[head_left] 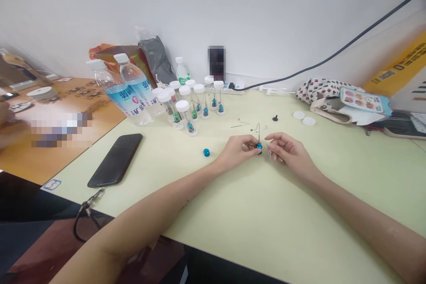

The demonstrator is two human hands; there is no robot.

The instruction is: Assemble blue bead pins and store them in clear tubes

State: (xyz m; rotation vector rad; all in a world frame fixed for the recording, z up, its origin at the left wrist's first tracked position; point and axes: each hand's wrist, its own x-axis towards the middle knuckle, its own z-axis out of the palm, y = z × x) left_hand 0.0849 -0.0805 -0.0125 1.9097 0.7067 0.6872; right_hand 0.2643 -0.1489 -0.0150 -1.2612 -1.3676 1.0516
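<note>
Between the thumb and fingers of my left hand [240, 148] is a small blue metallic piece [259, 146] with a thin rod standing up from it. My right hand [289, 151], just to its right, pinches a thin metal pin [270, 156] that points downward. Another blue piece [206, 152] lies on the table left of my left hand. Behind my hands are a bent wire [240, 123] and a small black part [275, 118] with a short stem. Two round white discs [304, 118] lie farther right.
Several clear tubes with white caps [183, 106] stand at the back left, blue or green pieces inside. Beside them are two water bottles [135, 91]. A phone [115, 159] lies front left. A patterned pouch [321, 95] is at the back right. A black cable [299, 72] reaches a power strip.
</note>
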